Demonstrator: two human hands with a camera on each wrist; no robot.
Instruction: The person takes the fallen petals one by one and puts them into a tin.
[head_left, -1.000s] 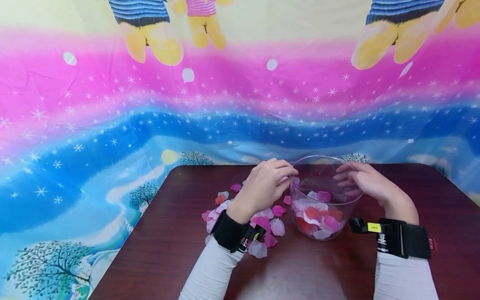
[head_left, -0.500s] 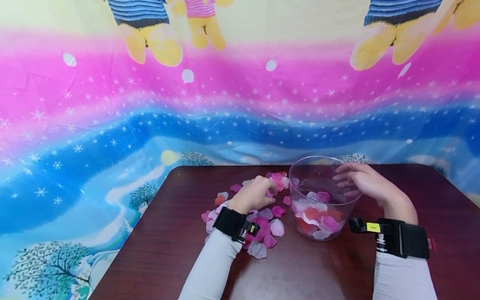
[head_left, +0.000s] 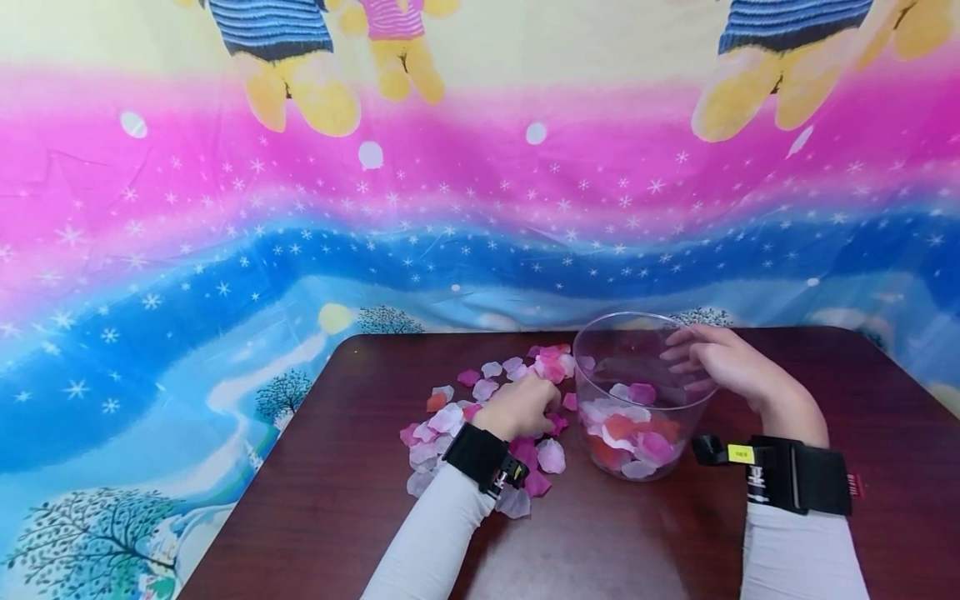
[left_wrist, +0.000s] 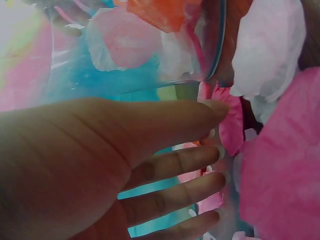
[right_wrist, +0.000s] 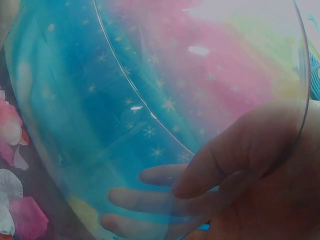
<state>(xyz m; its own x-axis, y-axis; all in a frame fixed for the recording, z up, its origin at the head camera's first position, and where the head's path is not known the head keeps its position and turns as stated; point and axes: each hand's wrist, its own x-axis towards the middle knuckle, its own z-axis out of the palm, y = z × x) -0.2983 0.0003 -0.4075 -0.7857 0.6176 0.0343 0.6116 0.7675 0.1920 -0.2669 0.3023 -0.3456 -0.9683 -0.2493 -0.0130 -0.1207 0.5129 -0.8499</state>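
Note:
My left hand (head_left: 521,406) is down over a loose pile of artificial petals (head_left: 447,418) on the table. In the left wrist view its fingers are extended and spread apart from the thumb, and the thumb tip lies by a dark pink petal (left_wrist: 232,125). To the right stands a clear round plastic bucket (head_left: 600,385), upright, with pink, white and red petals (head_left: 654,448) in its lower part. My right hand (head_left: 738,371) rests against the bucket's right side from outside. Its relaxed fingers show through the clear wall in the right wrist view.
A dark brown table (head_left: 330,467) with rounded far corners carries everything. More petals (head_left: 553,363) lie at the back, close to the bucket's left side. A printed cloth (head_left: 450,183) hangs behind the table.
My left hand has moved from the bucket's left rim down and left to the petal pile, uncovering petals behind it. The right hand stays at the bucket.

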